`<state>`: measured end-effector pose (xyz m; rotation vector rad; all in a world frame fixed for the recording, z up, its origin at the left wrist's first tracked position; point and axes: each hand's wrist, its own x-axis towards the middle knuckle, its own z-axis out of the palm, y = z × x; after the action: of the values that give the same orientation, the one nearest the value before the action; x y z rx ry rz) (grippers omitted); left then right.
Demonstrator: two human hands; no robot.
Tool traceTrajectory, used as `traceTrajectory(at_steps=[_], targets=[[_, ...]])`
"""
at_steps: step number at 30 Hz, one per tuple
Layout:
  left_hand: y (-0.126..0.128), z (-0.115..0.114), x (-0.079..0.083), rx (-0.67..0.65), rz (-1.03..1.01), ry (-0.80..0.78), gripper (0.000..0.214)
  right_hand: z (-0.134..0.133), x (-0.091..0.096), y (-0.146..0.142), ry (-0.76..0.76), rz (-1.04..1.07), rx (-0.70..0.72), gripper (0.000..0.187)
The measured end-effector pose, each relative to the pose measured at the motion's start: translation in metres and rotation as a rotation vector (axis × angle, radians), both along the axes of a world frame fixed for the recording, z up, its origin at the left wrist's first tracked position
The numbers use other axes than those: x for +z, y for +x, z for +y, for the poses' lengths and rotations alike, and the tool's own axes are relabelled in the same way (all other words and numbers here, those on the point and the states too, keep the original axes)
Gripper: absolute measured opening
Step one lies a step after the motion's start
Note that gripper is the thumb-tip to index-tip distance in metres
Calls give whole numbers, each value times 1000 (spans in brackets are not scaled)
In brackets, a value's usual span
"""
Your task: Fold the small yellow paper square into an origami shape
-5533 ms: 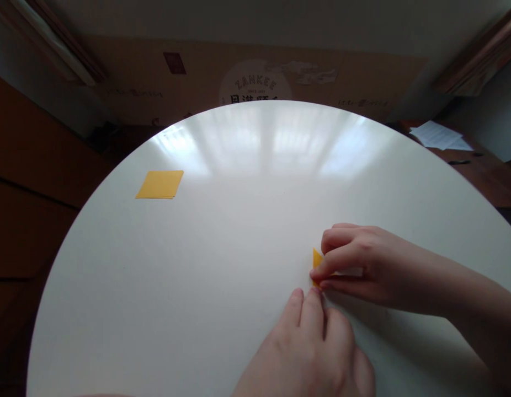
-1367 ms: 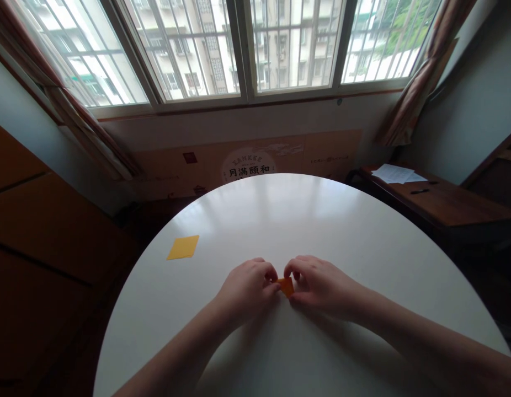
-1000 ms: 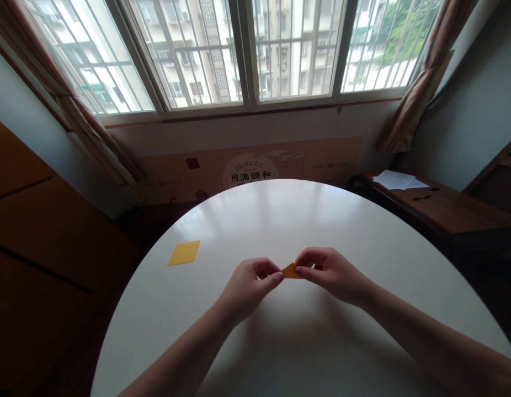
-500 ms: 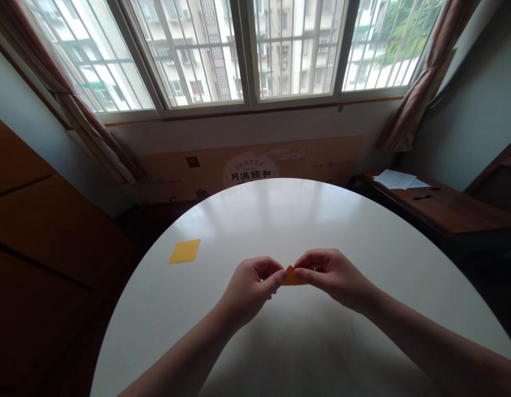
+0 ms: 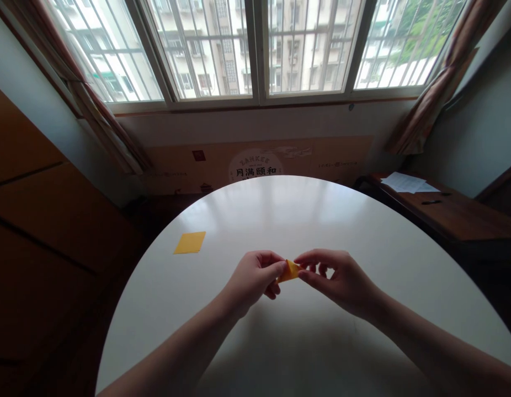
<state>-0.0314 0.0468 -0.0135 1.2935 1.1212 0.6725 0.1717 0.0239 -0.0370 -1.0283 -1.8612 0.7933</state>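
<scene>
A small folded piece of orange paper [image 5: 289, 271] is held in the air above the round white table [image 5: 363, 231]. My left hand [image 5: 253, 281] pinches its left end between thumb and forefinger. My right hand [image 5: 338, 278] pinches its right end, with the other fingers curled loosely. Both hands hover just over the middle of the table, fingertips almost touching. A flat yellow-orange square sheet [image 5: 190, 242] lies on the table far to the left of my hands.
A barred window fills the back wall, with curtains at both sides. A cardboard panel with a round logo [image 5: 255, 165] leans under the sill. A dark wooden desk [image 5: 454, 212] with white papers [image 5: 408, 182] and a pen stands at the right. Brown cabinets line the left.
The folded paper went from being pressed on the table to being lifted between both hands. In the last half second my right fingers loosened and the paper tilted slightly.
</scene>
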Motion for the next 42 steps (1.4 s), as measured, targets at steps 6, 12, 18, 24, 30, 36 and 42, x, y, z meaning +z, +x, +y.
traceTrajectory(at_steps=[6,12,18,24,30,36,42], targets=[[-2,3,-2,19,-17,-24,16,1,-2,3,226,-168,0,22],[-1,5,-12,-47,47,3,10,2,-9,-1,329,-277,11,15],[-1,6,-20,-97,188,81,15,-2,-13,-8,333,-230,-40,10],[-9,4,-12,-158,560,343,23,-1,-18,-5,434,-488,-60,15],[-8,-14,4,-303,830,669,13,-3,-24,-9,382,-571,-117,13],[-14,-35,-6,-670,1024,1074,18,-6,-24,0,392,-620,-17,17],[-24,-38,-23,-648,1050,1195,27,-3,-28,9,420,-527,155,18]])
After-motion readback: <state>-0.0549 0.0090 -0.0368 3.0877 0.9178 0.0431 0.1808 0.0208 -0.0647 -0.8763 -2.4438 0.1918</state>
